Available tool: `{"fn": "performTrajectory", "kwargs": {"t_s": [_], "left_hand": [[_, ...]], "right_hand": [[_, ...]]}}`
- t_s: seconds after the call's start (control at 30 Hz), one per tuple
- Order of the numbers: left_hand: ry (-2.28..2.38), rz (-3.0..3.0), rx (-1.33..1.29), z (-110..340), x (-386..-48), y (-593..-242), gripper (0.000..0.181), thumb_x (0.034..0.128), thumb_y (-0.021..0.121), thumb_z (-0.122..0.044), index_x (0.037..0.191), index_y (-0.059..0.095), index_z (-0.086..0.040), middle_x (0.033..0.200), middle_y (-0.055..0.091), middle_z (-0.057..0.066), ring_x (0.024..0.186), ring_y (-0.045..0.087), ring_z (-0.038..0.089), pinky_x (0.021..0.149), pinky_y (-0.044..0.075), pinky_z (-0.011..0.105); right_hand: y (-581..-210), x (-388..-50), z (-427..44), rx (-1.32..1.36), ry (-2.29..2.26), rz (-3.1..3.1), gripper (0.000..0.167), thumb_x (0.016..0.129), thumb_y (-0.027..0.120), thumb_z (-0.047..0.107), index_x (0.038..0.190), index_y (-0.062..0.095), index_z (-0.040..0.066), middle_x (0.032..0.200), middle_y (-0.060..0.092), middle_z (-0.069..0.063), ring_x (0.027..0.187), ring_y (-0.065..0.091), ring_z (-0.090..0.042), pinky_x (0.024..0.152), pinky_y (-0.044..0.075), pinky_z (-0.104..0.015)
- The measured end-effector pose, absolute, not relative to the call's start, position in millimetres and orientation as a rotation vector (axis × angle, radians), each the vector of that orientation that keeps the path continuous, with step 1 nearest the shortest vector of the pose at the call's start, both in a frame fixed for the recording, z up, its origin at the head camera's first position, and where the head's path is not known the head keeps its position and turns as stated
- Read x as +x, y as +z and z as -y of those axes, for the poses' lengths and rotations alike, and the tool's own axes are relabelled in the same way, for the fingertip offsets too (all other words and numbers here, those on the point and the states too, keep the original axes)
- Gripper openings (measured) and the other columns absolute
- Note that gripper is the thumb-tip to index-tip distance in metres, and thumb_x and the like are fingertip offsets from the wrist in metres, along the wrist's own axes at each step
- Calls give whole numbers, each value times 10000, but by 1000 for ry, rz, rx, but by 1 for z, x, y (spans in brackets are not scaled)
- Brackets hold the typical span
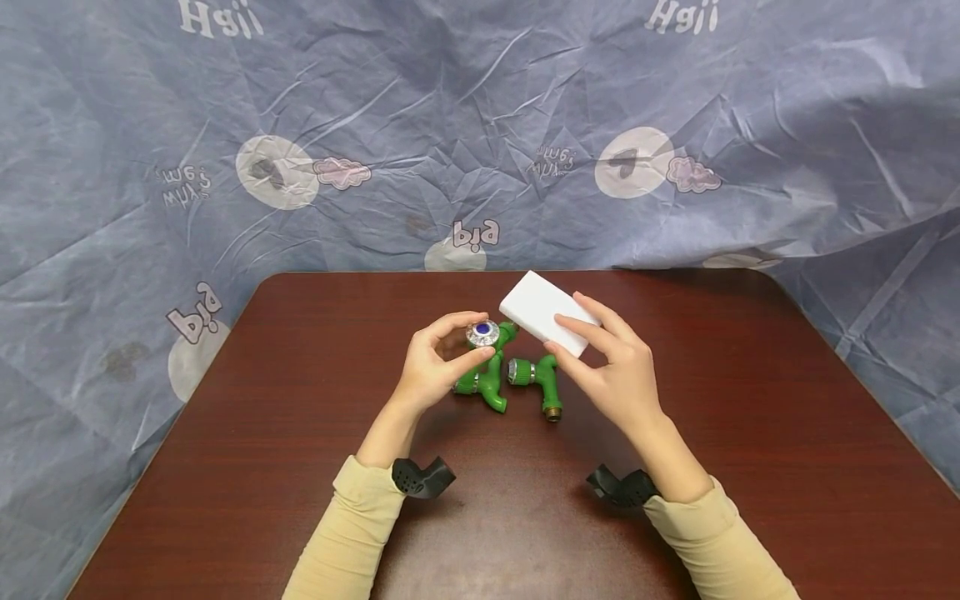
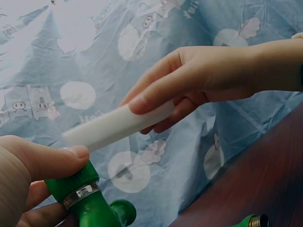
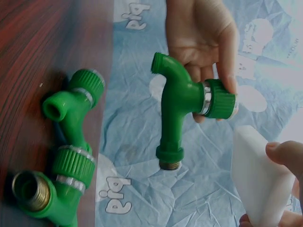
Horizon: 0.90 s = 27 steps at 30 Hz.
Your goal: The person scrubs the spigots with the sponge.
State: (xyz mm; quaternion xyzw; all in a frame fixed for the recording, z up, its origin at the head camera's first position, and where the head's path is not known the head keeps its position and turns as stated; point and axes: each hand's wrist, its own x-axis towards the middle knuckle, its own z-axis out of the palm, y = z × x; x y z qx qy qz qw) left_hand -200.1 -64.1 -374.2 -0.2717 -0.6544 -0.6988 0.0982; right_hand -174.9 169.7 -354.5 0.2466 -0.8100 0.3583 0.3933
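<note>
In the head view my left hand (image 1: 429, 367) pinches the knob of a green plastic tap (image 1: 482, 333) between fingers and thumb, above the table. The knob's silvery end with a blue centre faces up. The right wrist view shows this tap (image 3: 176, 106) side on, with its spout and brass-coloured threaded end. My right hand (image 1: 621, 375) grips a white block (image 1: 542, 308), which looks like a sponge, by its near end. The block is tilted, its free end close to the knob; whether they touch I cannot tell.
Two more green taps lie on the dark red-brown table (image 1: 300, 400) beneath my hands: one tap (image 1: 491, 390) to the left, partly covered, and another tap (image 1: 546, 383) to the right. A blue-grey printed cloth (image 1: 420, 108) hangs behind the table.
</note>
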Motion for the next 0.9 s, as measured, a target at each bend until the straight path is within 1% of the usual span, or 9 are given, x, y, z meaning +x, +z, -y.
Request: {"fn": "performTrajectory", "kwargs": {"t_s": [0.1, 0.23, 0.3, 0.43, 0.5, 0.57, 0.77, 0.83, 0.9], "left_hand": [[-2095, 1954, -755, 63, -199, -374, 445, 732, 751, 87, 1154, 612, 62, 1135, 623, 211, 956, 637, 191, 827, 532, 362], [-2140, 1944, -674, 61, -198, -374, 477, 668, 791, 99, 1116, 632, 60, 1071, 655, 192, 931, 656, 213, 833, 531, 398], [-2147, 1931, -640, 59, -197, -374, 469, 645, 799, 111, 1084, 640, 71, 1030, 666, 185, 901, 665, 196, 818, 537, 402], [-2166, 1882, -619, 55, -197, -376, 463, 623, 780, 166, 1056, 626, 105, 998, 668, 171, 877, 667, 151, 803, 544, 373], [-2172, 1871, -612, 53, -196, -377, 474, 619, 776, 176, 1062, 620, 106, 1001, 666, 154, 875, 664, 136, 796, 547, 350], [-2185, 1866, -609, 51, -196, -377, 486, 620, 782, 169, 1073, 615, 106, 1002, 662, 155, 874, 663, 137, 805, 544, 364], [-2192, 1865, -596, 50, -194, -373, 507, 622, 795, 149, 1093, 615, 100, 1042, 640, 238, 892, 655, 148, 832, 530, 401], [-2193, 1856, -596, 51, -193, -370, 512, 624, 783, 168, 1102, 609, 112, 1062, 627, 267, 904, 652, 154, 836, 529, 389], [-2184, 1862, -589, 52, -189, -364, 512, 627, 769, 186, 1107, 598, 131, 1066, 622, 280, 908, 651, 157, 837, 528, 387]], "right_hand": [[-353, -174, -168, 667, 985, 2053, 321, 678, 823, 102, 988, 743, 76, 1204, 615, -122, 1071, 594, -268, 882, 420, -143], [-352, -171, -165, 751, 1065, 2060, 342, 658, 821, 26, 987, 741, 73, 1195, 617, -125, 1053, 598, -278, 888, 422, -155], [-354, -170, -162, 806, 1090, 2064, 356, 651, 816, 1, 991, 740, 76, 1191, 616, -129, 1045, 601, -287, 887, 431, -164], [-356, -168, -157, 892, 1062, 2073, 343, 683, 809, 50, 1016, 736, 95, 1198, 610, -140, 1058, 596, -284, 890, 442, -180], [-357, -168, -155, 898, 1024, 2071, 322, 710, 805, 102, 1024, 736, 103, 1206, 607, -137, 1063, 595, -281, 894, 447, -194], [-358, -168, -155, 869, 979, 2069, 307, 725, 800, 139, 1023, 736, 105, 1209, 607, -131, 1061, 598, -280, 897, 455, -218], [-357, -172, -162, 699, 850, 2070, 298, 702, 807, 128, 992, 745, 95, 1186, 625, -115, 1041, 611, -273, 814, 503, -369], [-356, -173, -164, 670, 853, 2041, 303, 692, 808, 103, 989, 745, 90, 1181, 630, -106, 1039, 612, -268, 806, 502, -372], [-355, -173, -166, 688, 888, 2010, 306, 692, 801, 84, 992, 744, 82, 1183, 629, -106, 1042, 611, -266, 828, 494, -320]]}}
